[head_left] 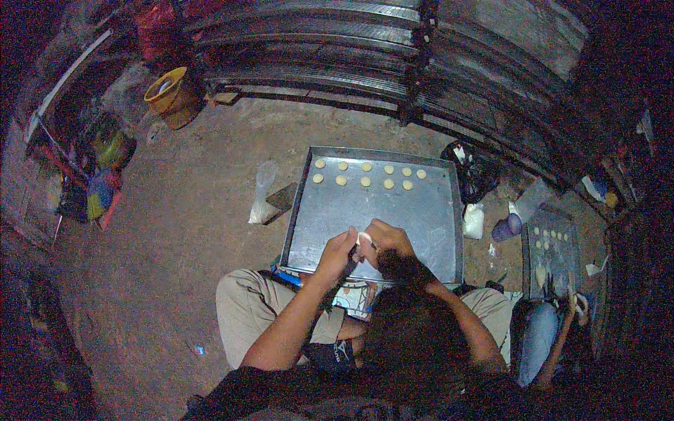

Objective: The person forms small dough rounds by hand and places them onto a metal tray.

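My left hand and my right hand meet above the near part of a large metal baking tray. Between their fingers is a small pale piece of dough, partly covered by the fingertips. Both hands are closed around it. At the far side of the tray lie two rows of small round pale dough pieces, several in each row. The tray rests low in front of my crossed legs, and a patterned cloth or sheet shows under its near edge.
Left of the tray lies a clear plastic bag with white contents. To the right are a white packet, a purple cup and another person's tray with dough pieces. A yellow bucket stands far left, near dark metal racks.
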Demonstrator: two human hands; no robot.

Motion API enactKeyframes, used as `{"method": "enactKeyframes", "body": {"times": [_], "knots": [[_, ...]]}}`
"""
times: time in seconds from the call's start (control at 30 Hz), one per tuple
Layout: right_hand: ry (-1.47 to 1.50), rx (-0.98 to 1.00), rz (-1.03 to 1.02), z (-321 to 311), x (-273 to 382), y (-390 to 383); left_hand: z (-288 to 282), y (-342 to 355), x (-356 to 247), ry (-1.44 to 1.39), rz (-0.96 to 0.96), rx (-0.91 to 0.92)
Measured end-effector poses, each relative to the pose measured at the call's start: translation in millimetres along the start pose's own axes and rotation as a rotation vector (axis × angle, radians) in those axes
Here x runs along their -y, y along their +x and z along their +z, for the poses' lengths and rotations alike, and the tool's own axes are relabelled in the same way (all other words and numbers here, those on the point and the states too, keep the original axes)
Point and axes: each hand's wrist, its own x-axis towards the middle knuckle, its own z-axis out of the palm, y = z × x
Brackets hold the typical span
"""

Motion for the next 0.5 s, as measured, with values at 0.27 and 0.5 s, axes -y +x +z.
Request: {"method": "enactKeyframes", "body": {"times": [0.27,0.5], "knots": [[0.267,0.003,0.385,1.3,-5.9,2.0,15.0,-3.2,-12.1,0.353,0.163,-0.178],[0.122,0.08,0.201,-4.1,-3.6,6.0,-10.6,21.1,2.5,0.518,0.459,-0.221]]}}
